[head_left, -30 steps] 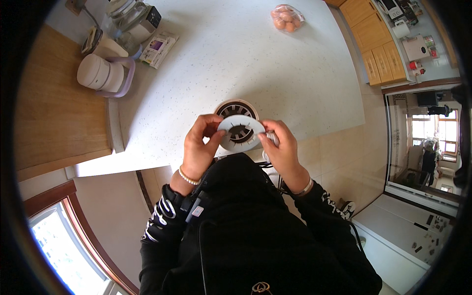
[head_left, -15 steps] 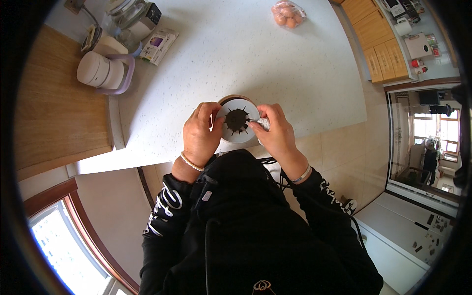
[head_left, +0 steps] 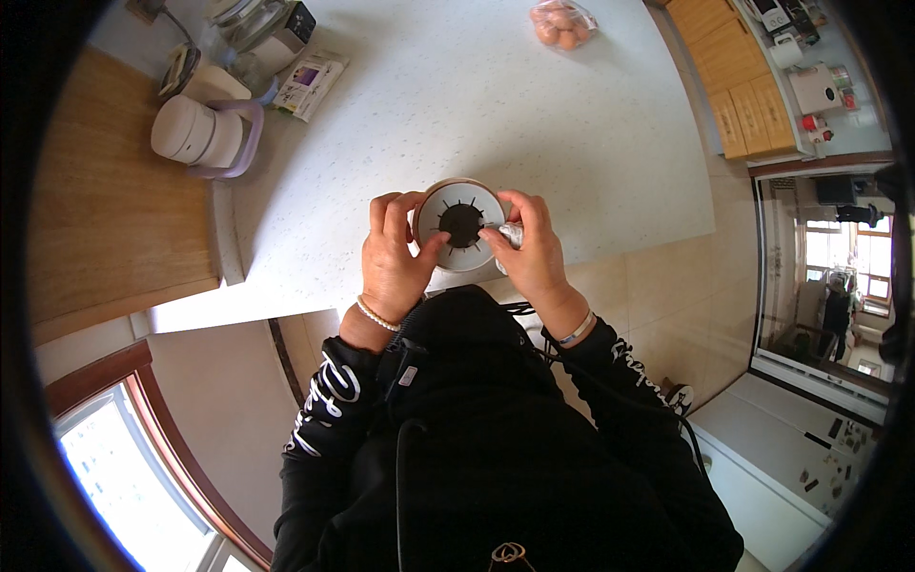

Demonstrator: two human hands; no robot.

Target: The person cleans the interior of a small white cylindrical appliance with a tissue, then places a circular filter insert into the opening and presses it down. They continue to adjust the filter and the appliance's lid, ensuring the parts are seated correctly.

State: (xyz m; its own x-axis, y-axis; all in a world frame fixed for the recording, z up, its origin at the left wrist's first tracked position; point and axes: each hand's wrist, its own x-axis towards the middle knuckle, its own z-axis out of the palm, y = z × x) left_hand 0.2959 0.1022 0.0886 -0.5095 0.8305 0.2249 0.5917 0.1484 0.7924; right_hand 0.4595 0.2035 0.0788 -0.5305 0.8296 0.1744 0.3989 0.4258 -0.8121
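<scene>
A round white piece (head_left: 434, 211) with a dark centre and short dark lines radiating from it sits inside a brown-rimmed round container (head_left: 455, 181), near the counter's front edge. My left hand (head_left: 393, 243) grips the left side, fingers around the outside and thumb reaching over the white surface toward the dark centre. On the opposite side my right hand (head_left: 532, 246) is closed on a crumpled white cloth or tissue (head_left: 511, 232), its fingers also against the rim and its thumb near the dark centre. The container's lower part is hidden beneath its rim.
The pale speckled counter (head_left: 429, 95) holds a bag of eggs (head_left: 562, 24) at the far edge. At the far left stand a white appliance with a lilac handle (head_left: 195, 133), a flat packet (head_left: 311, 84) and a glass-topped appliance (head_left: 267, 33). A wooden cabinet (head_left: 119, 191) borders the left.
The white piece has shifted away from me and now sits centred within the brown rim. My left thumb has moved inward over it. My right hand keeps its hold on the white cloth or tissue.
</scene>
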